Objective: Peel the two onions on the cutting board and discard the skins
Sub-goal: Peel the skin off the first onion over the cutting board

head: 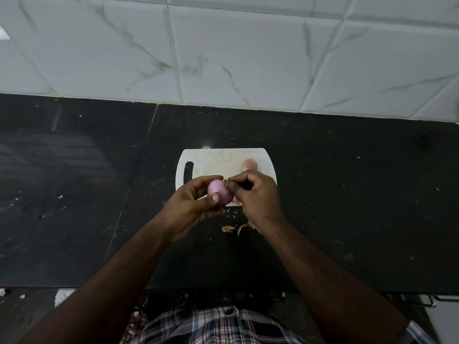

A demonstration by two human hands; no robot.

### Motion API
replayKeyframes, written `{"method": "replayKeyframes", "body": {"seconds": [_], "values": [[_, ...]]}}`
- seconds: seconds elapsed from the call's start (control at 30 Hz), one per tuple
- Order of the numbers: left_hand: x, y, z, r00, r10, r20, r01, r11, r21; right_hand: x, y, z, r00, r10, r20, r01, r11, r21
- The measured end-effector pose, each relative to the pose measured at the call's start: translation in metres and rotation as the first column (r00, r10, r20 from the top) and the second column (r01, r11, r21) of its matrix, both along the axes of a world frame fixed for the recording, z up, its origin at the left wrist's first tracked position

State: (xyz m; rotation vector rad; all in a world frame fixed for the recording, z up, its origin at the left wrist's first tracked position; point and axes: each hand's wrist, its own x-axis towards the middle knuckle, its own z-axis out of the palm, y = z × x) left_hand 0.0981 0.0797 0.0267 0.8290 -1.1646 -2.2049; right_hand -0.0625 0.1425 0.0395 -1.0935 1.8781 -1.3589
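My left hand [191,207] grips a pink-purple onion [218,193], mostly bare of skin, just above the near edge of a white cutting board [211,160]. My right hand [255,197] pinches the brown tip at the onion's right end with thumb and forefinger. A second onion [249,164], pale orange with its skin on, lies on the board's right side, partly hidden behind my right hand. Loose dry skins [228,228] lie on the black counter just in front of the board, below my right wrist.
The board sits on a black stone counter [347,194] with small scraps scattered about. A white marbled tile wall [223,58] rises behind it. The counter's front edge runs below my forearms, with a checked shirt [218,324] under it.
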Motion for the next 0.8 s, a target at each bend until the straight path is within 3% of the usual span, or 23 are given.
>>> {"method": "replayKeyframes", "body": {"seconds": [0.07,0.17,0.27,0.33,0.5,0.67,0.8], "values": [[-0.004,0.003,-0.002,0.998,0.051,0.043,-0.047,0.996,-0.078,0.004,-0.002,-0.005,0.997,-0.070,0.037,0.070,0.997,0.024],[-0.002,0.005,-0.010,0.992,0.074,0.107,-0.054,0.982,-0.180,0.012,-0.005,-0.012,0.947,-0.158,0.279,0.121,0.982,0.144],[0.005,0.004,-0.019,0.994,0.039,0.099,-0.023,0.987,-0.160,0.016,-0.004,-0.013,0.838,-0.201,0.508,0.086,0.967,0.241],[0.008,0.004,-0.022,0.995,0.044,0.095,-0.030,0.990,-0.139,0.012,-0.002,-0.012,0.804,-0.177,0.568,0.060,0.974,0.219],[0.010,0.008,-0.018,0.972,0.069,0.225,-0.019,0.976,-0.216,0.000,0.006,-0.017,0.958,0.106,0.268,-0.148,0.979,0.142],[0.002,0.010,-0.018,0.941,0.112,0.320,0.037,0.904,-0.426,0.013,0.003,-0.031,0.991,-0.058,0.117,0.045,0.993,0.113],[-0.002,0.014,-0.022,0.928,0.135,0.348,0.061,0.865,-0.498,0.016,-0.002,-0.033,0.962,-0.193,0.192,0.164,0.974,0.159]]}}
